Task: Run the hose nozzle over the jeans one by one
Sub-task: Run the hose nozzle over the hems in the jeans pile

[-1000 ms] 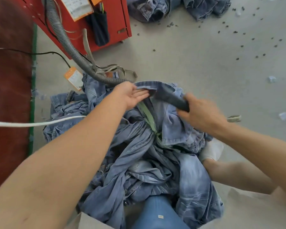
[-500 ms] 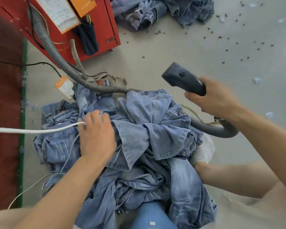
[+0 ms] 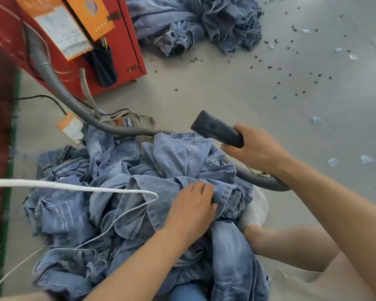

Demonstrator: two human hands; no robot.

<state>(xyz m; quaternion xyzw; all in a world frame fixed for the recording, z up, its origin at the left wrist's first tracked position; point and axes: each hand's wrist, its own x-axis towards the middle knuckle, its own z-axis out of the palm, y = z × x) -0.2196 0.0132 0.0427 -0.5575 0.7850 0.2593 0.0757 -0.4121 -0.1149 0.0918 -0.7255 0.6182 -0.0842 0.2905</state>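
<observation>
The right hand (image 3: 256, 148) is clenched around the handle of the dark hose nozzle (image 3: 217, 128), holding it lifted just above the far edge of the heap of jeans (image 3: 126, 205) on the grey floor (image 3: 237, 88), its head clear of the denim. The left hand (image 3: 192, 208) lies palm-down on the top pair, fingers curled into a fold of the cloth. The ribbed grey hose (image 3: 59, 88) runs from the red cabinet (image 3: 126, 48) across the heap, and a white cord (image 3: 74, 187) crosses the jeans on the left.

No text on the orange cards (image 3: 89, 16) is legible.
</observation>
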